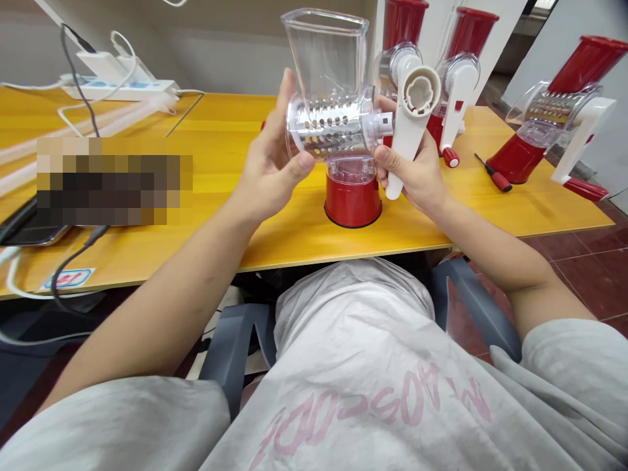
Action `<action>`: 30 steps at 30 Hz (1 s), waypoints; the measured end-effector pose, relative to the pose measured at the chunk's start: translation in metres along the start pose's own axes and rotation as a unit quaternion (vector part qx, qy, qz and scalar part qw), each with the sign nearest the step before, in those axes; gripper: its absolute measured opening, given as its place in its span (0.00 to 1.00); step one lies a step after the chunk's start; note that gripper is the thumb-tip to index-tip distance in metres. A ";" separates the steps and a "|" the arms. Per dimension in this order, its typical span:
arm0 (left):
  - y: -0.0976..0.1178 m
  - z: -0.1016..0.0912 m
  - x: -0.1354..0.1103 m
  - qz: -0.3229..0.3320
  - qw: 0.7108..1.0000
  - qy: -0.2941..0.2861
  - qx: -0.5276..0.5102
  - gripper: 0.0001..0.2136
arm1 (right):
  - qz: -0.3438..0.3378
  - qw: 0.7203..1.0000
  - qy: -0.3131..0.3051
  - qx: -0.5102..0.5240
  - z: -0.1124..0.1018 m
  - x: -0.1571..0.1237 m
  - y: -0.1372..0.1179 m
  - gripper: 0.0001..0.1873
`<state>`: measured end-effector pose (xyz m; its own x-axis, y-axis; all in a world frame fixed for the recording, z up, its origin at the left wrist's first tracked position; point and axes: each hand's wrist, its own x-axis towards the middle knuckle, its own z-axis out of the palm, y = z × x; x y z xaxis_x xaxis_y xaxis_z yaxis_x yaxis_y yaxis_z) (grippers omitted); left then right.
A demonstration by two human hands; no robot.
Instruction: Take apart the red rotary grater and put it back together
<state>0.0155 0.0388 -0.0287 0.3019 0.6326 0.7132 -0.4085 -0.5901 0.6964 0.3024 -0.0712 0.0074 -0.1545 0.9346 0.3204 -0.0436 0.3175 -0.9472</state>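
A rotary drum grater (326,131) stands upright on the table in front of me, with a clear hopper (326,55), a metal drum with holes and a red base (353,199). My left hand (272,147) cups the left end of the drum housing, thumb in front and fingers behind. My right hand (415,167) grips a white crank handle (409,131), whose ring-shaped socket points up. The handle is apart from the clear shaft with a square tip (385,122) on the drum's right side. Some right fingers are hidden behind the handle.
Several assembled red graters stand at the back right, one (554,111) near the right edge. A screwdriver (495,173) with a red handle lies beside it. At left are a power strip (127,88), cables and a blurred-out patch (108,183) beside a phone (39,232).
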 end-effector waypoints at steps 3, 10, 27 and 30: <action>0.004 0.022 -0.003 -0.036 0.999 0.009 -0.009 0.39 | -0.010 1.000 -0.001 -0.005 -0.002 -0.002 -0.003 0.59; 0.016 0.036 -0.008 -0.015 0.999 0.035 0.002 0.28 | -0.080 0.993 0.027 0.087 -0.022 0.000 -0.010 0.37; -0.026 -0.014 0.004 0.022 0.997 0.071 0.014 0.28 | -0.081 0.993 -0.058 -0.058 -0.079 -0.036 -0.057 0.39; -0.029 -0.015 0.004 -0.006 0.998 0.066 -0.012 0.29 | -0.058 0.996 -0.062 0.008 -0.085 -0.030 -0.044 0.42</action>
<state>0.0160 0.0660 -0.0468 0.1909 0.7007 0.6874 -0.4270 -0.5713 0.7009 0.3926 -0.0996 0.0406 -0.2683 0.8646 0.4248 -0.0830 0.4186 -0.9044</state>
